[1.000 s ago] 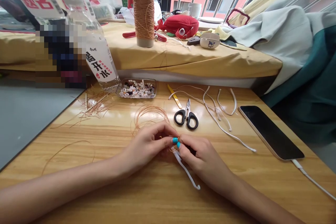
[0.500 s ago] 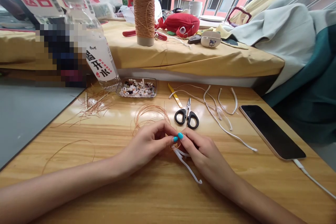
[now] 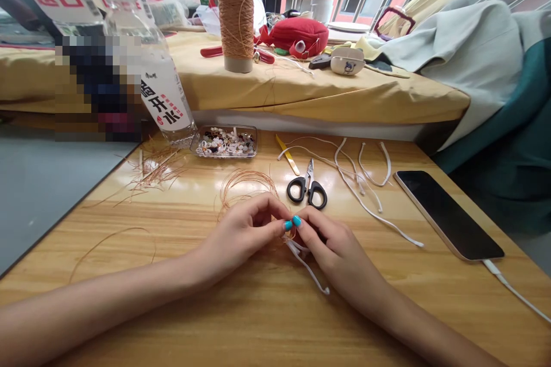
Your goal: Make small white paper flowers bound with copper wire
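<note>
On the wooden table point(image 3: 387, 298), the left hand point(image 3: 241, 235) and right hand point(image 3: 333, 246) met fingertip to fingertip, both pinched shut on a white strap point(image 3: 312, 274) trailing toward the person. Beyond lay a phone point(image 3: 447, 215), black-handled scissors point(image 3: 306, 190) and a coil of copper thread point(image 3: 247, 183).

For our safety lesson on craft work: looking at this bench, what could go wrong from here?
1. The scissors lie just beyond the right hand and left hand; a reach forward might catch the blades.
2. Loose copper wire coils beside the hands pinching the white strip; it could snag or prick a finger.
3. The phone sits near the table edge with its cable trailing; a tug might pull it off.
</note>
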The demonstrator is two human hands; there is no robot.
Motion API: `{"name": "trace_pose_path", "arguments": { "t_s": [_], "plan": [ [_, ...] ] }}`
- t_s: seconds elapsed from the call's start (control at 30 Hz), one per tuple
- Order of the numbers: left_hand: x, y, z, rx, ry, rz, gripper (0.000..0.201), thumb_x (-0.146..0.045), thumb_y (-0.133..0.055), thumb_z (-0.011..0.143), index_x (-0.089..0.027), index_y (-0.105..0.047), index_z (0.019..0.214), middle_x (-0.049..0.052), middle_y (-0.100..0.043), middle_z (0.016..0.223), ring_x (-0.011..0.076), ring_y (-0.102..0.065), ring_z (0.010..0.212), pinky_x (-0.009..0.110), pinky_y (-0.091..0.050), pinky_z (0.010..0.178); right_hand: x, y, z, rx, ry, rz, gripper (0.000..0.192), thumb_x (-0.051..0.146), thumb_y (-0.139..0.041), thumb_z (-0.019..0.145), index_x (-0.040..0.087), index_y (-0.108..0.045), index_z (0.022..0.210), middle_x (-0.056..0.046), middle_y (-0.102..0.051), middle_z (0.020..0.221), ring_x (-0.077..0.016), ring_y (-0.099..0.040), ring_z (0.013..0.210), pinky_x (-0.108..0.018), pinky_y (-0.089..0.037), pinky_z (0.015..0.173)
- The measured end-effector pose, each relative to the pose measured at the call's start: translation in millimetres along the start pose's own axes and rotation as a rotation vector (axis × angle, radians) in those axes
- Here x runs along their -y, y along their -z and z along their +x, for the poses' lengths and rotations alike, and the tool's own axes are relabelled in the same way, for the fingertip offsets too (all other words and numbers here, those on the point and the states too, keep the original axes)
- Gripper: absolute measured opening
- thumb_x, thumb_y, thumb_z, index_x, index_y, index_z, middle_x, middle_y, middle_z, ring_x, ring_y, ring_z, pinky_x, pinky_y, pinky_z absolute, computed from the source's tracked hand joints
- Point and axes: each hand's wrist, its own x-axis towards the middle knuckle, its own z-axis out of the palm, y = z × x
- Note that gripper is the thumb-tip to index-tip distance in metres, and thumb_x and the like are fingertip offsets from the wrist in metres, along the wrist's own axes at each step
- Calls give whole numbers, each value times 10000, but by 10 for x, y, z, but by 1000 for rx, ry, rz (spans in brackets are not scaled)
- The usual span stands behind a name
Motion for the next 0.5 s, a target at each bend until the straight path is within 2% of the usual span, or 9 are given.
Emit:
{"name": "trace_pose_path", "arguments": {
  "t_s": [0.2,0.43,0.5],
  "plan": [
    [-15,14,-5,6,23,-39,141,-271,-516,725,-179,-587,804,-6,-577,712,90,-503,611,204,-391,562,-24,1,8,14,-25,34,217,259,-328,841,172,-497,738,11,-505,655,-92,-460,599,-194,-367,554],
    [7,3,10,-32,-4,-144,244,-262,-542,716,-172,-543,943,35,-588,838,124,-538,757,230,-422,668,-19,-12,3,-12,-33,-3,205,250,-331,841,172,-495,745,9,-515,649,-91,-461,582,-193,-361,541],
    [5,4,14,-22,2,-143,241,-262,-538,719,-173,-547,942,32,-590,843,114,-535,736,219,-419,650,-15,-13,1,-13,-29,-16,196,242,-333,842,172,-497,762,6,-530,668,-90,-466,585,-192,-362,543]
  ]
}}
